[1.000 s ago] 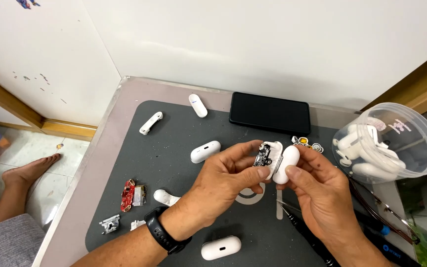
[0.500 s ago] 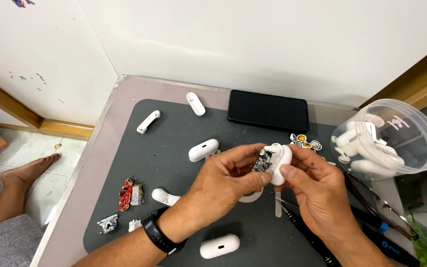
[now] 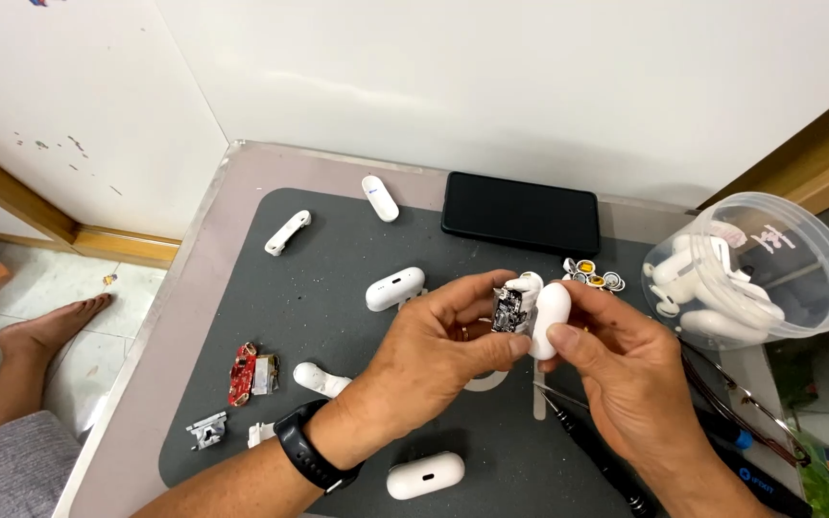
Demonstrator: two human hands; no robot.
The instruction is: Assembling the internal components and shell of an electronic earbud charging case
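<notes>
1. Head view: left hand (image 3: 438, 350) and right hand (image 3: 626, 369) both pinch one opened white earbud case (image 3: 539, 315) above the grey mat (image 3: 338, 288).
2. Two closed white cases (image 3: 394, 289) lie on the mat.
3. One clear tub (image 3: 755, 269) with a pink label sits at the right.

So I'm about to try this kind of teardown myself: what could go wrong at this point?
The left hand pinches a bare circuit board against the white shell in the right hand; squeezing could bend or crack it. Tiny round parts lie loose on the mat and might scatter if bumped. The tilted clear tub could spill its white pieces.
</notes>
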